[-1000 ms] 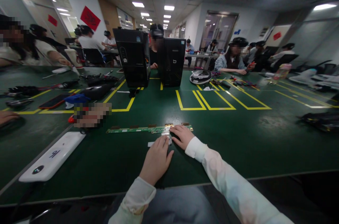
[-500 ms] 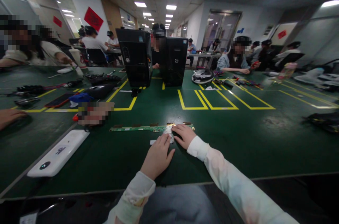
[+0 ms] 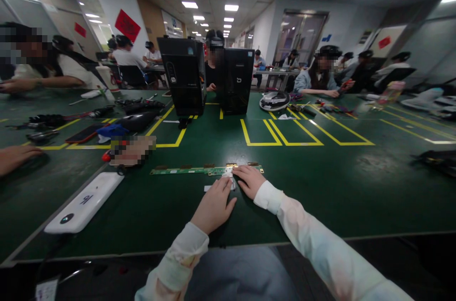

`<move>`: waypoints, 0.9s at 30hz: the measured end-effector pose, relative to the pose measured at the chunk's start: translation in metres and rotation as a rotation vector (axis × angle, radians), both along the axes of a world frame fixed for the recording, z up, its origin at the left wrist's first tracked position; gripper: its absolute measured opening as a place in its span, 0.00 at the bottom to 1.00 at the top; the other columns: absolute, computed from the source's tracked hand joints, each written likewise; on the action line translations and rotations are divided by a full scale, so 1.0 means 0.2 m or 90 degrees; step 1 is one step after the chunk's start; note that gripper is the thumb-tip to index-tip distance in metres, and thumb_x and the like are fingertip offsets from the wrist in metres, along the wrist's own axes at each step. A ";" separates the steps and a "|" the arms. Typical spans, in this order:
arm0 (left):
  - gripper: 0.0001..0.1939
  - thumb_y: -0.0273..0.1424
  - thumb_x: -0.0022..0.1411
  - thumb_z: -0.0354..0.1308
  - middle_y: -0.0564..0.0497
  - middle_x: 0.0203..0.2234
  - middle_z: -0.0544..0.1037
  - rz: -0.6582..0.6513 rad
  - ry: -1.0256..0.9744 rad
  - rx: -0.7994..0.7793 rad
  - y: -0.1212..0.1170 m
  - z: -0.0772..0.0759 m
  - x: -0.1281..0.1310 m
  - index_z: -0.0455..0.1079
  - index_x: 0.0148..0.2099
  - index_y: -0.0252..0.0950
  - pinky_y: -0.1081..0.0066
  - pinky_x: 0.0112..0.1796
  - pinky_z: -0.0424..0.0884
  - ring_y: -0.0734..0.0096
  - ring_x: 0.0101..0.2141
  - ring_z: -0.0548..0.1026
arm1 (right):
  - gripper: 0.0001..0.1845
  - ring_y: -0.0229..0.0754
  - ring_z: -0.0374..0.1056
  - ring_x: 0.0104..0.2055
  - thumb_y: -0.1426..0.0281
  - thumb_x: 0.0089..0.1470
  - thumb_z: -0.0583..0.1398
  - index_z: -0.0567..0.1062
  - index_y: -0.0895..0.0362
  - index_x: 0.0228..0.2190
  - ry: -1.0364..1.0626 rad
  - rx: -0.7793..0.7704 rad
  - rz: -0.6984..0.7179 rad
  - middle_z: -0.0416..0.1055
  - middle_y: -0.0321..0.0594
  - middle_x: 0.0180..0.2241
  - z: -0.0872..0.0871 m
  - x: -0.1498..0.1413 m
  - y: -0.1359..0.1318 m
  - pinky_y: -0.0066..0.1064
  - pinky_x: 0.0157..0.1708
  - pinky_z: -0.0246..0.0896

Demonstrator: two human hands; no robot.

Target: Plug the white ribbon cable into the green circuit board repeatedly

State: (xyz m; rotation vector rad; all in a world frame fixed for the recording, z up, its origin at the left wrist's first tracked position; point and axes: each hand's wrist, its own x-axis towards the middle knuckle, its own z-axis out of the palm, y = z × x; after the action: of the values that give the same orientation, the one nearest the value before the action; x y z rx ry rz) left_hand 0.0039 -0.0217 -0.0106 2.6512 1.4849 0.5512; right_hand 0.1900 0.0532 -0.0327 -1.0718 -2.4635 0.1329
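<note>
A long, narrow green circuit board (image 3: 185,171) lies across the table in front of me, with brown and gold tabs along its far edge. My left hand (image 3: 213,203) rests palm down on the near side, fingers stretched forward and thumb apart. Its fingertips touch a whitish flat piece (image 3: 227,173) at the board's right part; whether this is a ribbon cable I cannot tell. From the right, my right hand (image 3: 250,181) reaches the same spot, fingers extended over the board and thumb apart. A small white strip (image 3: 207,188) shows beside my left fingers, partly covered.
A white power bank (image 3: 85,202) lies left, near a blurred object (image 3: 137,150) and a blue cloth-like item (image 3: 110,133). Two black computer towers (image 3: 183,78) stand ahead. Another person's hand (image 3: 17,158) rests at the left edge. Yellow tape (image 3: 263,144) marks the green table.
The view has shifted slightly, so the table items sit a little further right. Both my hands keep their places at the board. At left, a person's arm has drawn back.
</note>
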 end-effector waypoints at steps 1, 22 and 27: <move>0.25 0.34 0.65 0.49 0.34 0.57 0.66 0.000 0.003 -0.003 0.00 0.00 0.00 0.60 0.60 0.25 0.55 0.58 0.60 0.53 0.58 0.64 | 0.23 0.47 0.59 0.56 0.74 0.54 0.56 0.70 0.58 0.53 -0.005 -0.002 0.008 0.67 0.46 0.54 0.01 0.00 0.00 0.44 0.56 0.55; 0.24 0.35 0.64 0.51 0.38 0.56 0.68 0.028 0.012 0.016 0.00 0.01 0.01 0.61 0.59 0.29 0.56 0.56 0.63 0.54 0.56 0.67 | 0.23 0.48 0.60 0.54 0.75 0.55 0.56 0.70 0.58 0.53 -0.002 0.005 0.026 0.67 0.48 0.53 0.02 0.01 0.00 0.47 0.53 0.57; 0.24 0.36 0.63 0.51 0.38 0.55 0.69 0.038 0.006 0.017 -0.01 0.03 0.01 0.62 0.58 0.29 0.57 0.55 0.65 0.55 0.55 0.68 | 0.23 0.47 0.60 0.54 0.78 0.54 0.55 0.70 0.60 0.52 -0.010 0.007 0.022 0.67 0.48 0.53 0.00 0.01 0.01 0.45 0.53 0.58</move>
State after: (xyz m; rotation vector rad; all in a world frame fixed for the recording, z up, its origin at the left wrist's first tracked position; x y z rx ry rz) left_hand 0.0062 -0.0237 -0.0052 2.6411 1.5754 0.5669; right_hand 0.1916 0.0557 -0.0325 -1.0297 -2.4952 0.1212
